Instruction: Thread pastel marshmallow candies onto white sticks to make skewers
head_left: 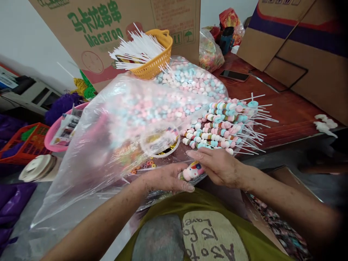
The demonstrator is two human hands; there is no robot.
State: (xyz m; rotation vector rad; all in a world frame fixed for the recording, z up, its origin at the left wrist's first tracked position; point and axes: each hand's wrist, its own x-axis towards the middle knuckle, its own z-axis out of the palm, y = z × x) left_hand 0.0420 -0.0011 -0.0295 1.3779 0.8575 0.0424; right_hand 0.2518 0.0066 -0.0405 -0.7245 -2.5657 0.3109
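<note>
While the left hand point(168, 177) curls thumb and fingers around one end of a pink-and-white, marshmallow-like piece in clear, colour-printed plastic point(191, 172), the right hand point(220, 166) covers the other end; both grips appear closed on it, at lower centre of the frame. Assembled portion: a pile of pastel skewers with white sticks point(217, 127) lies right of centre on the red-brown wooden counter point(261, 98). Unassembled portion: many loose pink, white and blue sweets point(190, 78) fill the large clear plastic bag point(89, 145), and spare thin white sticks point(138, 47) fill the yellow perforated plastic basket point(159, 61) at upper centre. Fingers conceal both ends of the held piece; whether it contains a stick cannot be determined. Bag glare blurs the contents at left centre.
</note>
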